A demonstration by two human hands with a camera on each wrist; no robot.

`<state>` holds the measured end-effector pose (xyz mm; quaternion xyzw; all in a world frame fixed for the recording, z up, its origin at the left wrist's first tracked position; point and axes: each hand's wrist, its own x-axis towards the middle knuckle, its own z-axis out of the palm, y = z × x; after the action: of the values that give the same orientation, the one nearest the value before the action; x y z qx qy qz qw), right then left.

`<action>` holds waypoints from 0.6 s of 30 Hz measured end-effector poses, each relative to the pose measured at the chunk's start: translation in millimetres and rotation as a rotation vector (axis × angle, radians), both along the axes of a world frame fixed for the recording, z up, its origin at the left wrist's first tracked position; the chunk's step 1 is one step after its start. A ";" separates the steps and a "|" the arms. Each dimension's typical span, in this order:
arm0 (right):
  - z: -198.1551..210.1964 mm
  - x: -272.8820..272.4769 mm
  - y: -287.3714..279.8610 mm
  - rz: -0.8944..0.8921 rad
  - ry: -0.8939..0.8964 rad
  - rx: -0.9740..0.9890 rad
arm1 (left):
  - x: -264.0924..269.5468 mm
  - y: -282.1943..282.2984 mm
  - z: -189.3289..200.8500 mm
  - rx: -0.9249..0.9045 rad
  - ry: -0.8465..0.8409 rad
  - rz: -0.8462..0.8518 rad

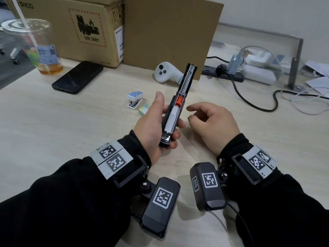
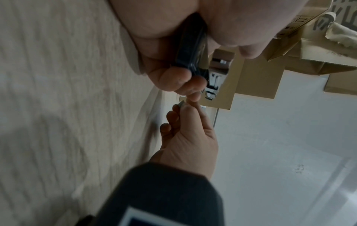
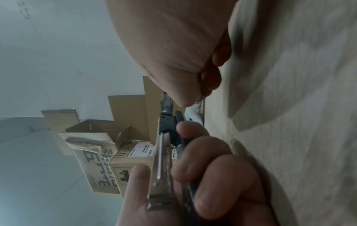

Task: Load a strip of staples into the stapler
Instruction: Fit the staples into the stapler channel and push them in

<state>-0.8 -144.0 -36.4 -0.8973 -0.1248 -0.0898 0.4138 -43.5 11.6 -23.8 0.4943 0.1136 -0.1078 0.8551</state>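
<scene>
Stapler [image 1: 186, 79] is held open at mid-frame above the table [image 1: 71, 122], angled toward the upper right. A staple strip [image 1: 173, 120] lies in its channel below the orange pusher [image 1: 179, 101]. Left hand [image 1: 151, 129] has its grip wrapped round the base. Right hand [image 1: 211, 125] is just right of it, grip released and fingers loosely curled.

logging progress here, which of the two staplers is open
The long black stapler gripped in the left hand: its top is swung back, baring the channel. The small blue dotted stapler sits closed on the table.
</scene>
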 end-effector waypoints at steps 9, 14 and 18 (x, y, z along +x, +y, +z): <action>10.3 -9.6 3.9 -0.017 -0.138 0.393 | -0.2 0.2 -3.1 0.021 -0.031 -0.008; 9.3 -12.4 8.0 0.045 -0.166 0.399 | -0.4 -1.2 -4.0 0.055 -0.057 -0.031; 9.7 -13.0 9.7 0.072 -0.174 0.366 | 0.5 -1.8 -5.6 0.077 -0.071 -0.072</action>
<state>-13.9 -134.3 -26.7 -0.7910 -0.1734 -0.1732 0.5606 -43.0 9.7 -29.4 0.5342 0.0693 -0.1165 0.8344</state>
